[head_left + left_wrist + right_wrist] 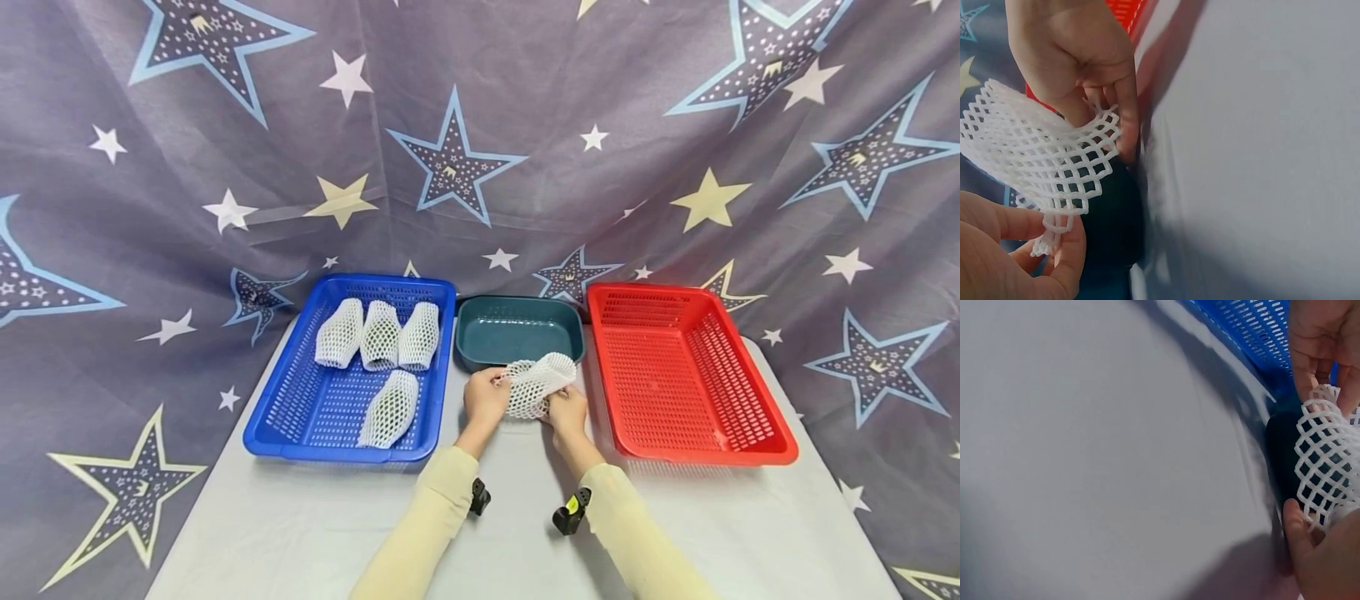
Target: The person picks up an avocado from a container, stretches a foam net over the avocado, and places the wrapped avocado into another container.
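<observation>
Both hands hold a white foam net sleeve (536,388) over the near edge of the dark green basin (517,333). My left hand (486,398) pinches one end of it, with the bunched mesh between thumb and fingers in the left wrist view. At the opposite side my right hand (567,410) grips the rim of the net; in the left wrist view some of its fingers (1127,119) reach around the mesh edge. Dark green shows through the holes of the net (1047,156), and no item is visible inside it. The right wrist view cuts off part of the net (1329,459).
On the left, a blue basket (262,421) holds several net-wrapped items (392,408), greenish through the mesh. A red basket (652,383) stands on the right. All rest on a white-covered table (517,517) before a star-patterned curtain (480,242).
</observation>
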`<state>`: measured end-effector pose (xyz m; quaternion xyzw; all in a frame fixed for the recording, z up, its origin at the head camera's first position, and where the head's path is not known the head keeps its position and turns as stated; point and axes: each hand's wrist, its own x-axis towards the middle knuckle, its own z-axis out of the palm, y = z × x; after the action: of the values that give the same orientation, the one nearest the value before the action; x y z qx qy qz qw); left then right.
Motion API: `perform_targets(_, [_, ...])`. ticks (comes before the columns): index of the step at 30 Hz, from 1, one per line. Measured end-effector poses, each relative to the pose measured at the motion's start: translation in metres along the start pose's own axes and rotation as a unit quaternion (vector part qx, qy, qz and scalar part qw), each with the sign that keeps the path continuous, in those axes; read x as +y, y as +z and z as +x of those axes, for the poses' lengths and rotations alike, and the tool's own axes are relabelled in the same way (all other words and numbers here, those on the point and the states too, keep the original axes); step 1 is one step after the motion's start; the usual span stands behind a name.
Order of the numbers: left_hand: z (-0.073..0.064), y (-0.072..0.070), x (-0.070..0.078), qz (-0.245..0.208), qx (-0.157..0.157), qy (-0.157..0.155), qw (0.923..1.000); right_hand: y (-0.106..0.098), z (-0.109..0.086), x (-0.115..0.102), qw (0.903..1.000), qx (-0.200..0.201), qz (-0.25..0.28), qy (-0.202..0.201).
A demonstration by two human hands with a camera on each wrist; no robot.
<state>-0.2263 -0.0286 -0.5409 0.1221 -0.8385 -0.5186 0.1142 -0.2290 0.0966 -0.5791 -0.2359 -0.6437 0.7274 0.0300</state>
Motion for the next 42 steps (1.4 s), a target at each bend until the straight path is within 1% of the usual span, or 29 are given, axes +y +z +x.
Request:
perform_targets(6, [0.001, -0.004, -0.005, 0.013, -0.003, -0.015, 0.9998, 0.001, -0.004, 0.003, 0.9988, -0.032, 0.033, 0.014])
perform_targets(8, [0.001, -0.004, -0.006, 0.015, 0.004, -0.014, 0.9998, 0.002, -0.006, 0.004, 0.9980, -0.039, 0.045, 0.022])
perform_targets(11, [0.001, -0.006, -0.007, 0.005, 0.018, -0.014, 0.9997, 0.004, -0.011, 0.003, 0.9969, -0.046, 0.057, 0.031])
perform_targets(14, [0.001, -0.007, -0.007, -0.003, 0.027, -0.017, 0.9995, 0.005, -0.015, -0.001, 0.9973, -0.041, 0.052, 0.032])
perform_targets(16, [0.001, -0.009, -0.008, -0.003, 0.024, -0.025, 0.9994, 0.004, -0.016, -0.005, 0.9987, -0.027, 0.034, 0.025])
perform_targets(18, [0.000, -0.011, -0.008, -0.011, 0.010, -0.046, 0.9988, 0.002, -0.017, -0.011, 0.9997, -0.008, 0.019, 0.012])
perform_targets(19, [-0.001, -0.011, -0.008, -0.029, -0.002, -0.062, 0.9976, 0.001, -0.018, -0.014, 0.9999, 0.001, 0.011, 0.005])
perform_targets(21, [-0.003, -0.013, -0.009, -0.068, -0.024, -0.100, 0.9923, -0.001, -0.019, -0.020, 0.9998, 0.013, 0.001, -0.012])
perform_targets(22, [-0.004, -0.013, -0.009, -0.093, -0.035, -0.122, 0.9876, -0.002, -0.020, -0.023, 0.9996, 0.016, -0.002, -0.022])
perform_targets(24, [-0.006, -0.014, -0.011, -0.148, -0.057, -0.165, 0.9735, -0.003, -0.020, -0.027, 0.9991, 0.015, -0.011, -0.038])
perform_targets(25, [-0.007, -0.014, -0.013, -0.172, -0.067, -0.181, 0.9661, -0.003, -0.021, -0.028, 0.9988, 0.015, -0.017, -0.043])
perform_targets(28, [-0.008, -0.015, -0.016, -0.217, -0.087, -0.214, 0.9484, -0.003, -0.021, -0.031, 0.9986, 0.005, -0.026, -0.046])
perform_targets(30, [-0.008, -0.015, -0.018, -0.237, -0.093, -0.225, 0.9406, -0.003, -0.021, -0.031, 0.9990, -0.002, -0.023, -0.037])
perform_targets(31, [-0.008, -0.015, -0.019, -0.241, -0.094, -0.229, 0.9386, -0.003, -0.021, -0.031, 0.9993, -0.007, -0.018, -0.032])
perform_targets(34, [-0.008, -0.015, -0.020, -0.248, -0.091, -0.233, 0.9358, -0.004, -0.021, -0.031, 0.9997, -0.019, -0.013, -0.007])
perform_targets(38, [-0.007, -0.014, -0.021, -0.255, -0.090, -0.242, 0.9317, -0.006, -0.021, -0.029, 0.9988, -0.032, -0.030, 0.023])
perform_targets(40, [-0.007, -0.014, -0.021, -0.258, -0.090, -0.249, 0.9293, -0.007, -0.020, -0.027, 0.9980, -0.039, -0.038, 0.032])
perform_targets(42, [-0.007, -0.014, -0.021, -0.253, -0.091, -0.252, 0.9296, -0.008, -0.018, -0.024, 0.9977, -0.041, -0.040, 0.036])
